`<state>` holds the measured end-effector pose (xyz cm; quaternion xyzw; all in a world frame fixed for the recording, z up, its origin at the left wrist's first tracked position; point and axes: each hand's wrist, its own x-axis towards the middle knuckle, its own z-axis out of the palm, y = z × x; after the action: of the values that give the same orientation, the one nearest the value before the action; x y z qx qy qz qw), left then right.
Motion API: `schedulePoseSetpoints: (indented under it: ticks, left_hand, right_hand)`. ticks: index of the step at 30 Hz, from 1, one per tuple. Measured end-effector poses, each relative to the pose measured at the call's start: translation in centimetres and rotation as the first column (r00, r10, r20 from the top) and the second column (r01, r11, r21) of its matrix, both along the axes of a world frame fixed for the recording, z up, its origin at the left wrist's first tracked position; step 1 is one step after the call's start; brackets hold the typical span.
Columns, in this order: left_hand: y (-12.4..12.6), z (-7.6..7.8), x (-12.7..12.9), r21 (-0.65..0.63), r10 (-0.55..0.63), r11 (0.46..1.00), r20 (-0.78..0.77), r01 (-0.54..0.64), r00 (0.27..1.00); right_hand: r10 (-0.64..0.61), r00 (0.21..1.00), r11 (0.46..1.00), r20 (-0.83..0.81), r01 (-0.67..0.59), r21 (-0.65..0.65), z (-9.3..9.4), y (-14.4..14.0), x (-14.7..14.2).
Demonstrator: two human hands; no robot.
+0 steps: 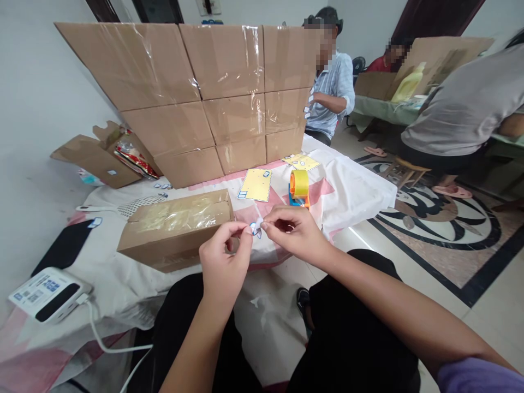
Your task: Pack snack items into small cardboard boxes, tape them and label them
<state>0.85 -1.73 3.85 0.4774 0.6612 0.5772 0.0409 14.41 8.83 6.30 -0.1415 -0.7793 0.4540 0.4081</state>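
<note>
Above the table's front edge, my left hand (225, 256) pinches a small white and blue paper cutout (254, 226) between thumb and forefinger. My right hand (301, 232) has its thumb and forefinger closed on the cutout's other side, at a whitish bit that may be a backing or a strip of tape. A yellow roll of tape (301, 182) on a blue and orange dispenser stands just beyond my right hand. Behind my hands lies a yellow paper sheet (256, 185) with small blue-edged cutouts on it. A taped cardboard box (176, 226) sits beside my left hand.
A tall wall of stacked cardboard boxes (233, 82) blocks the far side. A second yellow sheet (302, 162) lies beside it. At left are a white power bank (49, 295) with a cable and an opened box (106, 158). Other people sit nearby, one in a light-blue shirt (335, 87).
</note>
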Motion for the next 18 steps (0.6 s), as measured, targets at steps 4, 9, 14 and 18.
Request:
schedulePoseSetpoints:
  ticks: [4, 9, 14, 18]
  left_hand:
    - [0.1, -0.04, 0.03, -0.025, 0.023, 0.999, 0.094, -0.021, 0.995]
    - [0.26, 0.06, -0.07, -0.031, 0.05, 0.998, 0.163, -0.045, 0.985]
    - [0.3, 0.36, -0.11, -0.019, 0.063, 0.998, 0.219, -0.061, 0.974]
    - [0.37, 0.85, -0.07, 0.016, 0.064, 0.997, 0.262, -0.07, 0.963]
  right_hand:
    - [-0.015, 1.0, 0.999, 0.003, 0.015, -0.032, -0.22, 0.02, -0.16]
    - [-0.03, 0.999, 0.996, 0.018, 0.031, -0.087, -0.5, 0.13, -0.29]
    - [-0.04, 0.999, 0.993, 0.013, 0.041, -0.114, -0.63, 0.36, -0.54]
    - [-0.054, 0.998, 0.986, 0.016, 0.055, -0.155, -0.95, 0.55, -0.76]
